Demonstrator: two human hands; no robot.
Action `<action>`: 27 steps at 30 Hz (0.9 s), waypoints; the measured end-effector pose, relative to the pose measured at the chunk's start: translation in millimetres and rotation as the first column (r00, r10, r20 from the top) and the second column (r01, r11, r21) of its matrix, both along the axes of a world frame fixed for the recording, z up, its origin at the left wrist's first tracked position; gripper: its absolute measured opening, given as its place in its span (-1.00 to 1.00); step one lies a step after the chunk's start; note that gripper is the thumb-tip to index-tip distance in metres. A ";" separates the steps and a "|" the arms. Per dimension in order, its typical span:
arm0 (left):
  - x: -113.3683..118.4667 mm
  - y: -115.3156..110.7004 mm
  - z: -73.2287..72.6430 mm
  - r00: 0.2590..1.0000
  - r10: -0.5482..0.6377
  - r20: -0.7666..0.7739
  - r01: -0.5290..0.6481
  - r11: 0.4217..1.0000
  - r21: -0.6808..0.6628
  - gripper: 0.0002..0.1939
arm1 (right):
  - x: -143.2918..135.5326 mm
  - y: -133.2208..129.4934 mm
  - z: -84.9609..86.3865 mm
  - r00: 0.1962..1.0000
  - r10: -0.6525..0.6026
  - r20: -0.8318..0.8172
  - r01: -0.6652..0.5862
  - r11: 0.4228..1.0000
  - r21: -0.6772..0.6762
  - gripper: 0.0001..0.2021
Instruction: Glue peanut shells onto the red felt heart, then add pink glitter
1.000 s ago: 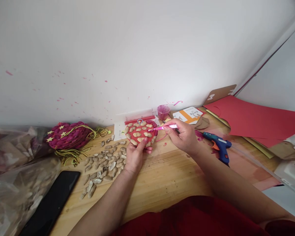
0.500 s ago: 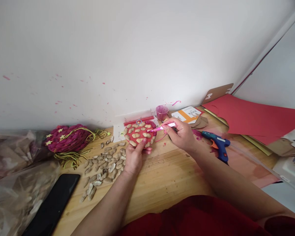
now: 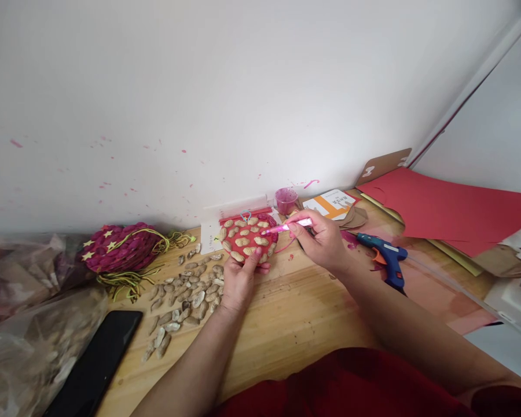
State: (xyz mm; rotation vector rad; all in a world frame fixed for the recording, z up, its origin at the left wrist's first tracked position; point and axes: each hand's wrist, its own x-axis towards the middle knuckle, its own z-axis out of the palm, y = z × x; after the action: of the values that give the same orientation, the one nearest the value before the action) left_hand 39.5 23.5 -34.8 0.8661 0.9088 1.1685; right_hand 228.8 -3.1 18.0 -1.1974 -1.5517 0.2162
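Observation:
A round red disc [image 3: 256, 242] with several peanut shells stuck on it is gripped at its lower edge by my left hand [image 3: 242, 274], thumb on top. Some shells along its right rim are painted magenta. My right hand [image 3: 320, 236] pinches a pink and white brush [image 3: 292, 225], whose tip is at a shell on the disc's right part. Behind the disc stands a clear cup [image 3: 286, 200] with magenta paint. Loose peanut shells [image 3: 190, 289] lie on the wooden table [image 3: 286, 330] to the left of my left hand.
Magenta bundles with yellow stars and cords [image 3: 121, 248], plastic bags [image 3: 35, 341] and a black phone [image 3: 96, 362] lie at the left. On the right are a blue glue gun [image 3: 391, 259], red sheets [image 3: 455, 202] and a white-and-orange card [image 3: 329, 204]. A white wall stands behind.
My left hand and the disc have shifted slightly right. The brush tip now sits a little lower and further left on the disc, against a different shell.

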 end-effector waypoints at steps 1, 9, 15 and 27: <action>0.0 -0.1 -1.2 1.000 -0.001 -0.016 0.001 1.000 0.014 -0.52 | -1.7 -0.9 0.2 1.000 0.013 0.011 -0.013 1.000 0.000 -0.92; -1.5 1.5 -7.0 0.996 0.028 -0.085 -0.022 0.997 0.070 -0.53 | -2.9 -1.6 1.4 0.999 -0.031 0.043 0.030 0.999 0.023 -0.93; -0.9 0.8 -6.9 0.990 0.015 -0.138 -0.004 0.997 0.080 -0.53 | -4.4 -1.7 0.1 0.998 0.020 0.068 -0.022 0.999 0.030 -0.93; -1.5 0.2 -5.2 0.987 0.042 -0.157 -0.026 0.995 0.101 -0.54 | -4.4 -3.8 3.6 0.996 -0.026 0.089 0.025 1.000 0.013 -0.92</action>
State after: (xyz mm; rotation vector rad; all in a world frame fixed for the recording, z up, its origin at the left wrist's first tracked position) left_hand 38.0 23.6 -40.0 1.0392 1.0050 1.1943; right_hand 224.3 -7.0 21.6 -1.2313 -1.6125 0.1385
